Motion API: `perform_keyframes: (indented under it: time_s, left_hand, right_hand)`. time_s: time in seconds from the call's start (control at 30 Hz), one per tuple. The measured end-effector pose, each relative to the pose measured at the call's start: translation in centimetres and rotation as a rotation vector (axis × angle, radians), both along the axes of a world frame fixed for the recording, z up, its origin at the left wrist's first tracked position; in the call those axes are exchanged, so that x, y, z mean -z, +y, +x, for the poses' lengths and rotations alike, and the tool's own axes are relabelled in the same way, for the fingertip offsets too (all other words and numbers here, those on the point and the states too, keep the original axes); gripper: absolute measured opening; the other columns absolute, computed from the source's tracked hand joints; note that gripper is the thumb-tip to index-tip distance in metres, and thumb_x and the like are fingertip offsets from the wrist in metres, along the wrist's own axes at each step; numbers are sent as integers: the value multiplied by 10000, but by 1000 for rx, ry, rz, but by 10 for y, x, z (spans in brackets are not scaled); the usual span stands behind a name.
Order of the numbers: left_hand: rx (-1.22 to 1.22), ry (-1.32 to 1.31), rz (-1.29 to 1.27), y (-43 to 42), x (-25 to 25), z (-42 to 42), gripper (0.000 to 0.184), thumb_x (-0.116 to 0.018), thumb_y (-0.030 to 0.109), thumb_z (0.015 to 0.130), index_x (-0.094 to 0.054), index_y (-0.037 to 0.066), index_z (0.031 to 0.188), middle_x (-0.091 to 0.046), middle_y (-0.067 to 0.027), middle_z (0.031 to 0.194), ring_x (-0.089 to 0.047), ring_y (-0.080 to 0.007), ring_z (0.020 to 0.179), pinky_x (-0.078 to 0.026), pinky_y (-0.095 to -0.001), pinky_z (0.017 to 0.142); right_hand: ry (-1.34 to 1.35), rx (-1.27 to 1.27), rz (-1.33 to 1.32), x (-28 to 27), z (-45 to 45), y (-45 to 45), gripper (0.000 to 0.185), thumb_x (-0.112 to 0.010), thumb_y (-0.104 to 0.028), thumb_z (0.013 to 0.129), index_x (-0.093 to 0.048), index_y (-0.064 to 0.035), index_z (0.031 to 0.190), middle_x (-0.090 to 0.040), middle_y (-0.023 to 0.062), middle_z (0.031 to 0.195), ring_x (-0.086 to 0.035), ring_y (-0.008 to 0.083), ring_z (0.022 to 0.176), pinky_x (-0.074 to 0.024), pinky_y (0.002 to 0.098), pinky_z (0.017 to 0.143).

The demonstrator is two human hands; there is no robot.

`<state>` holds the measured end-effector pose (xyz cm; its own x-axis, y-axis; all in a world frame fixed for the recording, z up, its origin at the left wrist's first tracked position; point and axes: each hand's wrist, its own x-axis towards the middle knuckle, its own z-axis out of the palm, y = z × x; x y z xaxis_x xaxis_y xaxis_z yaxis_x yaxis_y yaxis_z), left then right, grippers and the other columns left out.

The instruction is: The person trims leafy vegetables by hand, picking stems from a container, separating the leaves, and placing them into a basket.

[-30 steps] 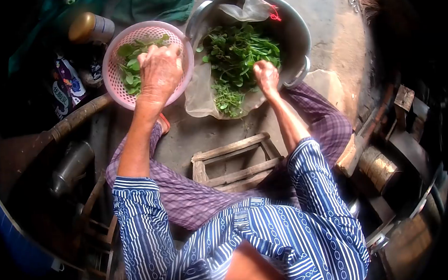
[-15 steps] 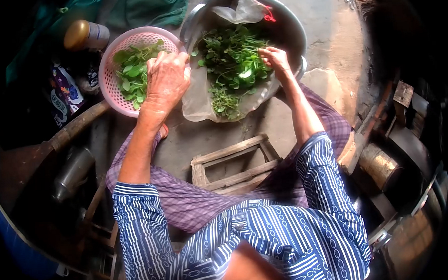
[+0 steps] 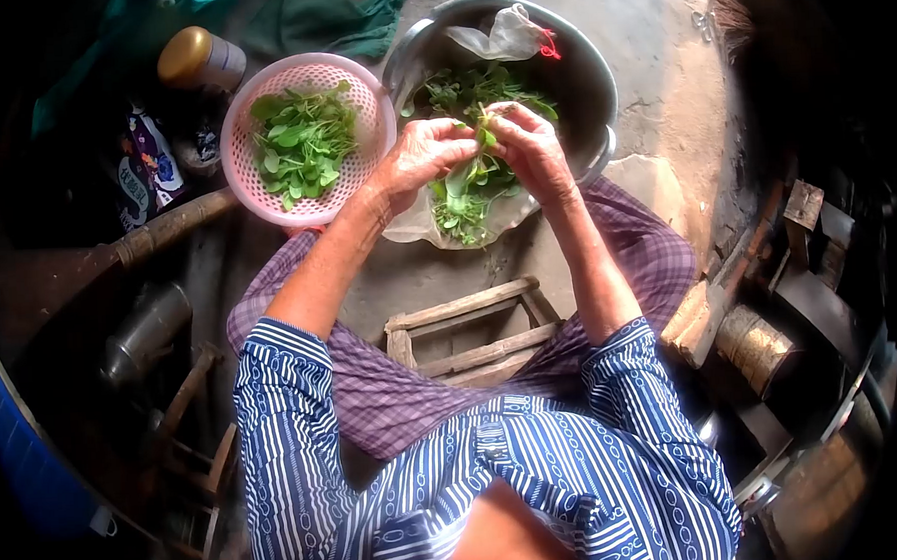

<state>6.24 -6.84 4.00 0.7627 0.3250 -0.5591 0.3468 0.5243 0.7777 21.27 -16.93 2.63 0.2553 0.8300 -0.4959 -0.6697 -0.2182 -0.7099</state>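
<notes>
Over a metal basin (image 3: 608, 73), my right hand (image 3: 531, 148) pinches a small green sprig (image 3: 484, 136). From the other side my left hand (image 3: 428, 153) meets it, thumb and fingertips pressed together at the sprig's leaves. Loose greens (image 3: 463, 217) lie beneath both hands on a pale translucent bag (image 3: 411, 225) inside the basin. To the left stands a pink perforated basket (image 3: 240, 169) with a heap of leafy greens (image 3: 306, 146) in it. The basket's right rim touches or nearly touches the basin.
A wooden frame stool (image 3: 470, 304) stands on the floor between the knees. At the upper left are a gold-lidded jar (image 3: 202, 59), a printed packet (image 3: 148, 163) and green netting (image 3: 322, 23). Wood pieces (image 3: 757, 342) lie at the right.
My left hand has left the pink basket and moved right, over the basin. My right hand has come inward, and both now meet at a sprig. The basket's greens are fully uncovered.
</notes>
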Motion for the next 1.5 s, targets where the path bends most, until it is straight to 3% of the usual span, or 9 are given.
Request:
perform_keyframes:
  time_s: [0.3, 0.5, 0.57, 0.63, 0.83, 0.93, 1.17, 1.27, 1.5]
  left_hand:
    - [-278, 2, -241, 5, 13, -4, 122, -593, 49, 788, -600, -22, 887, -609, -57, 817, -561, -104, 690, -464, -220, 611]
    - [-159, 126, 240, -1, 21, -2, 152, -609, 85, 763, -602, -26, 866, -621, -68, 767, -584, -133, 688, -472, -259, 624]
    - [-77, 205, 538, -4, 22, 1, 172, -613, 99, 741, -602, -17, 867, -627, -96, 737, -597, -151, 688, -475, -279, 641]
    - [-60, 184, 563, -5, 16, 3, 177, -611, 102, 733, -600, -6, 873, -626, -117, 738, -601, -164, 680, -477, -297, 651]
    - [-169, 138, 295, 4, 18, -1, 129, -613, 70, 749, -597, -25, 834, -611, -63, 729, -583, -138, 643, -470, -255, 598]
    - [-254, 74, -115, 9, 15, -1, 119, -607, 78, 773, -592, 2, 863, -576, -23, 735, -545, -103, 631, -475, -240, 596]
    - [-150, 125, -108, 7, 10, 3, 143, -587, 103, 787, -598, -2, 883, -574, -29, 751, -536, -100, 631, -482, -252, 605]
    - [-80, 90, -161, 10, 12, 2, 178, -591, 123, 783, -602, -3, 908, -572, -23, 754, -526, -93, 636, -472, -251, 603]
    - [94, 100, -10, 12, 11, -2, 166, -582, 173, 796, -619, 28, 867, -543, 27, 716, -461, -56, 617, -405, -213, 591]
  right_hand:
    - [-222, -137, -62, 5, -11, -2, 323, -658, -70, 754, -555, -10, 1055, -618, 45, 865, -577, 94, 755, -471, 217, 664]
    - [-93, -6, -126, 4, -1, -7, 272, -628, -219, 813, -582, -13, 984, -610, 39, 796, -549, 60, 619, -466, 191, 585]
    - [-129, -73, -216, 5, -6, -4, 247, -646, -239, 802, -597, -20, 905, -599, 20, 734, -528, 52, 572, -440, 168, 548]
    - [-224, -99, -227, 3, -12, 1, 224, -658, -236, 792, -608, -17, 801, -572, 2, 664, -475, 40, 516, -373, 162, 486]
    - [-212, 2, -252, 4, -6, -5, 137, -624, -133, 794, -607, 3, 793, -566, 11, 648, -461, 46, 502, -367, 174, 477]
    - [-333, 133, -260, 4, 2, -15, 103, -611, -100, 795, -600, 2, 811, -578, 19, 671, -487, 56, 517, -395, 173, 488]
    - [-956, -70, -118, -4, 3, -8, 260, -585, -56, 761, -614, -82, 1017, -545, 7, 636, -512, 52, 568, -448, 215, 570]
    - [-1321, -373, 56, -8, 2, -2, 193, -600, -65, 753, -603, -69, 946, -596, 124, 820, -598, 286, 734, -485, 348, 641]
    - [-1363, -447, 171, -7, 5, -7, 142, -580, -52, 777, -574, -38, 918, -574, 127, 798, -590, 309, 711, -487, 359, 610]
